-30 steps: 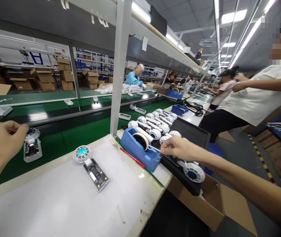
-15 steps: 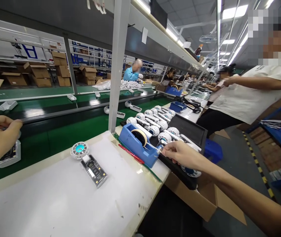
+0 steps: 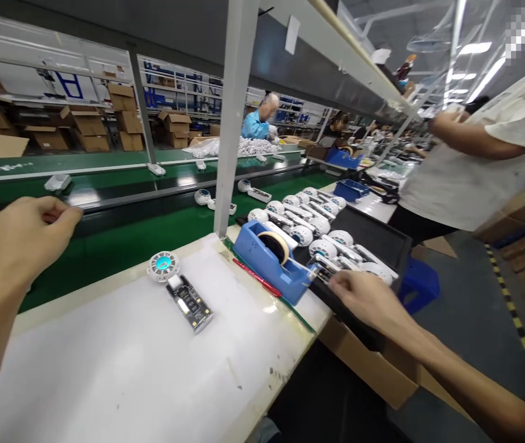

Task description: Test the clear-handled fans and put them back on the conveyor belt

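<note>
My left hand point(image 3: 32, 243) hangs over the green conveyor belt point(image 3: 119, 237), thumb and fingertips pinched together; anything between them is too small to make out. My right hand point(image 3: 373, 298) is closed in a pinch just right of the blue tape dispenser point(image 3: 274, 261), over the near edge of a black tray point(image 3: 373, 231). Whether it holds a bit of tape cannot be seen. A tape roll point(image 3: 274, 243) sits in the dispenser, its strip stretched toward the cutter. On the white worktop point(image 3: 119, 369) lies a round white dial point(image 3: 164, 266) joined to a clear-cased circuit board point(image 3: 191, 304).
Rows of white dial units point(image 3: 302, 235) fill part of the tray. A red pen point(image 3: 257, 277) lies along the dispenser. A grey post point(image 3: 235, 123) rises at the worktop's back edge. A person in white point(image 3: 474, 160) stands at right; an open carton point(image 3: 368, 369) sits below.
My right hand has drawn slightly away from the dispenser's cutter. My left hand has moved right, and the unit beneath it is no longer visible. The view has shifted left.
</note>
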Available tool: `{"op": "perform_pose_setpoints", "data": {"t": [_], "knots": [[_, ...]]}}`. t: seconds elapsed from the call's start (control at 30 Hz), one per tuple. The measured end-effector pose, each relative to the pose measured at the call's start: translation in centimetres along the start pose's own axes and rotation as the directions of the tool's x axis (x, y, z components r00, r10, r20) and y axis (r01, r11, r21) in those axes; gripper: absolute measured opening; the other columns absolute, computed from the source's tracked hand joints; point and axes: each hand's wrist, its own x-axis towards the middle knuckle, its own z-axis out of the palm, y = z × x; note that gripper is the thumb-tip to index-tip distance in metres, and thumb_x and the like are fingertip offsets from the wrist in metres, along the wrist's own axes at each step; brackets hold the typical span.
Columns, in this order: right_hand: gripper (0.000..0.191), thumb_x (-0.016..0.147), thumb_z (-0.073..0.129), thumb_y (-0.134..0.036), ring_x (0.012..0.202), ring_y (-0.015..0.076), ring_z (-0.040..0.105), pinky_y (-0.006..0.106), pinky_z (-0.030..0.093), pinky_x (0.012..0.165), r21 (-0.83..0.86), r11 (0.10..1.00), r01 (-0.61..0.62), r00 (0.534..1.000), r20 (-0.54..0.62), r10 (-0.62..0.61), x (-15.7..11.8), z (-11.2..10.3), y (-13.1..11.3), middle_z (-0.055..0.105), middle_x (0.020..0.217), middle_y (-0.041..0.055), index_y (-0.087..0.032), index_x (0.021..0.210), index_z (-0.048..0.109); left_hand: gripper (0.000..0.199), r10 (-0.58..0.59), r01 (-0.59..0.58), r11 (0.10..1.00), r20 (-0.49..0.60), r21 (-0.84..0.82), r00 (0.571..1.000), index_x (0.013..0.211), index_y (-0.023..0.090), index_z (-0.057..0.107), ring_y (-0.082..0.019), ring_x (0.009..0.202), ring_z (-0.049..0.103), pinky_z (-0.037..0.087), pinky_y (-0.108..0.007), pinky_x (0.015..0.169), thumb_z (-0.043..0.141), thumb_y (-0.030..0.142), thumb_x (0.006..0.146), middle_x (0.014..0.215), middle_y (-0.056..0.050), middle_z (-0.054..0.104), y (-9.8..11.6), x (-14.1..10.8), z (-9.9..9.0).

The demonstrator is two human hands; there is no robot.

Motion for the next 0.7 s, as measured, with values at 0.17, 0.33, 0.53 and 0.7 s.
{"op": "perform_pose_setpoints", "data": {"t": [0.17,0.33,0.53,0.7], "knots": [[0.024,0.094,0.049,-0.045,0.092,0.0292,0.065,0.039,0.048,0.077,0.253,0.925,0.285,0.958,-0.116,-0.264,-2.6,0.1,-2.0,0.071,0.101,0.0093,-0.028,0.091,0.066,0.053,0.404,-0.281,0.898,0.38,-0.339,0.832,0.109,0.018,0.064,-0.024,0.1,0.061,0.046,-0.034,0.089,0.049,0.063,0.085,0.112,-0.006,0.068,4.9,-4.4,-0.4],[0.021,0.1,0.045,-0.032,0.074,0.0185,0.06,0.031,0.044,0.068,0.458,0.716,0.527,0.763,0.115,-0.636,-4.1,2.5,-9.9,0.065,0.081,0.0015,-0.024,0.084,0.057,0.068,0.456,-0.425,0.885,0.545,-0.192,0.704,0.132,0.021,0.052,-0.039,0.113,0.055,0.046,-0.049,0.089,0.051,0.069,0.083,0.126,-0.016,0.055,7.7,-8.8,4.8],[0.012,0.095,0.049,-0.016,0.072,0.0161,0.056,0.027,0.039,0.064,0.474,0.679,0.561,0.604,0.326,-0.727,-2.3,4.6,-15.0,0.063,0.078,-0.0007,-0.022,0.092,0.059,0.051,0.613,-0.504,0.787,0.544,-0.356,0.573,0.125,0.025,0.056,-0.031,0.11,0.053,0.045,-0.041,0.093,0.06,0.054,0.083,0.122,-0.01,0.054,8.2,-10.0,6.8],[0.017,0.095,0.049,-0.014,0.08,0.0171,0.057,0.028,0.04,0.071,0.518,0.616,0.594,0.472,0.396,-0.787,-1.8,5.6,-16.5,0.061,0.084,-0.0013,-0.023,0.11,0.05,0.05,0.64,-0.508,0.765,0.556,-0.396,0.531,0.128,0.024,0.055,-0.034,0.113,0.05,0.044,-0.044,0.094,0.062,0.049,0.085,0.124,-0.011,0.052,8.4,-10.3,6.2]]}}
